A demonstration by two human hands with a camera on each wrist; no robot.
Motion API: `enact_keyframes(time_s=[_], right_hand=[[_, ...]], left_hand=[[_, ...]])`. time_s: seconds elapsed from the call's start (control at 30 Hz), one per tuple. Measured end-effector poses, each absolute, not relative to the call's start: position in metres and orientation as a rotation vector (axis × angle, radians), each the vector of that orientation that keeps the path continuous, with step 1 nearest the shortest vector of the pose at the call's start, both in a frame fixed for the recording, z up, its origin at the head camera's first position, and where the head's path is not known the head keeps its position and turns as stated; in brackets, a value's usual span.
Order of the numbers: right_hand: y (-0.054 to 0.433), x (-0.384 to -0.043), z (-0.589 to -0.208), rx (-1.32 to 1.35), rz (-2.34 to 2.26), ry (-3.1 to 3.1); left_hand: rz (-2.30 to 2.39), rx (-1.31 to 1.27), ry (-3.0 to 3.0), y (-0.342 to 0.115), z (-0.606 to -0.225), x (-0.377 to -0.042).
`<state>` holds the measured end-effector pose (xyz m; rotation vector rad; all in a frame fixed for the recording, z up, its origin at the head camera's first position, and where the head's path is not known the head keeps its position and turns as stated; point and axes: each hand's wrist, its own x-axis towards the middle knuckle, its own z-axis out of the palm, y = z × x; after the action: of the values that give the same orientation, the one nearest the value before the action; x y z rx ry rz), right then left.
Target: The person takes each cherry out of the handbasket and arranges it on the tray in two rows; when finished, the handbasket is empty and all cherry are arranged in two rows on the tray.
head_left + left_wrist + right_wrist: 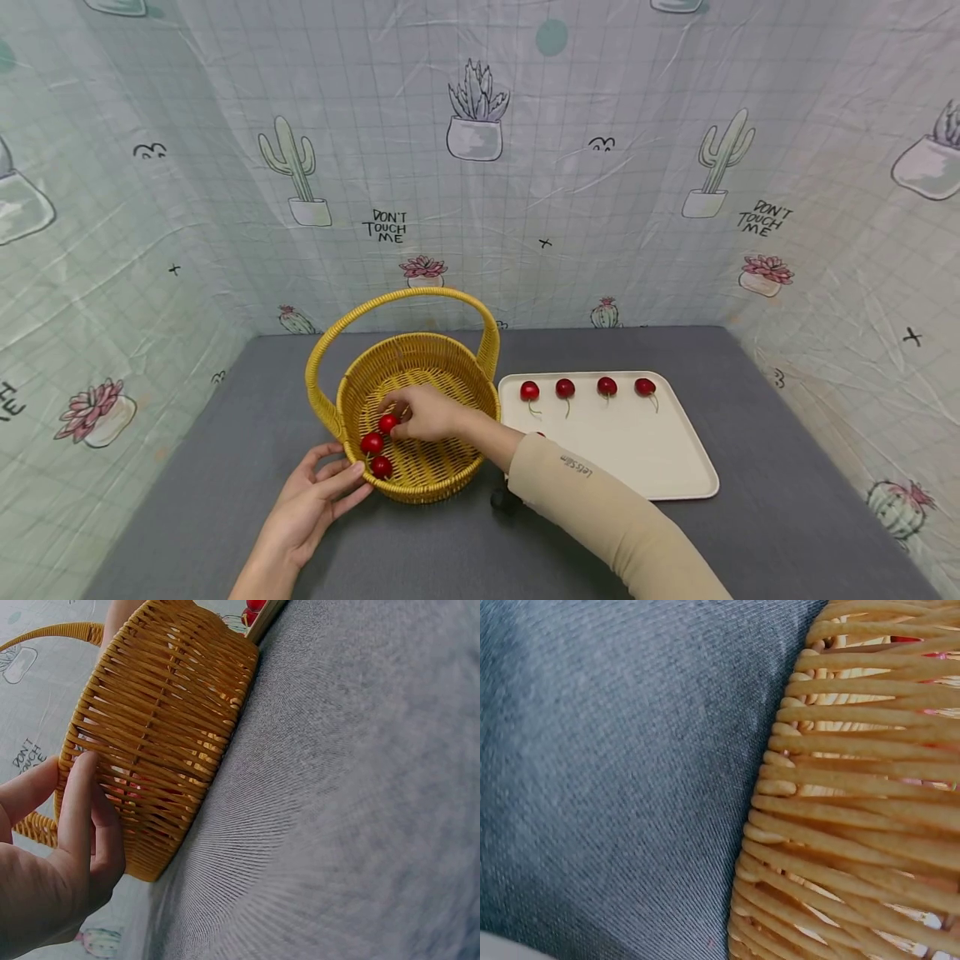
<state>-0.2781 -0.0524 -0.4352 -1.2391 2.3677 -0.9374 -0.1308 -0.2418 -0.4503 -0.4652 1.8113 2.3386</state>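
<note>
A yellow wicker basket (450,492) with a tall arched handle stands on the table. My left hand (311,504) pinches its near-left rim, thumb on the edge and fingers against the outer weave, as the left wrist view also shows. Inside the basket, my right hand (429,414) holds a red cherry (387,423) between thumb and fingers, low over the woven bottom. Two more cherries, one (371,443) beside the other (381,467), lie by the left wall. In the right wrist view the basket's weave (855,825) hides the right hand.
A cream tray (693,467) lies right of the basket, with several stemmed cherries (565,388) in a row along its far side. Another cherry (540,434) peeks out behind the right sleeve. A small black object (504,500) shows beside that sleeve. Patterned cloth (555,167) surrounds the grey table (420,550).
</note>
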Motion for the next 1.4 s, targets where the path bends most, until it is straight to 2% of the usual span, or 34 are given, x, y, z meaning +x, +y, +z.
enact_keyframes(time_s=[0.67, 1.03, 1.4], right_hand=[[-0.024, -0.269, -0.415, -1.143, -1.132, 2.292], [0.005, -0.263, -0.405, -1.201, -1.310, 2.193], [0.039, -0.256, -0.396, -1.146, -1.481, 2.085]], left_hand=[[2.335, -0.476, 1.819, -0.241, -0.450, -0.130], [2.334, -0.472, 1.823, -0.240, -0.450, -0.131], [2.341, -0.454, 1.810, -0.242, -0.449, -0.130]])
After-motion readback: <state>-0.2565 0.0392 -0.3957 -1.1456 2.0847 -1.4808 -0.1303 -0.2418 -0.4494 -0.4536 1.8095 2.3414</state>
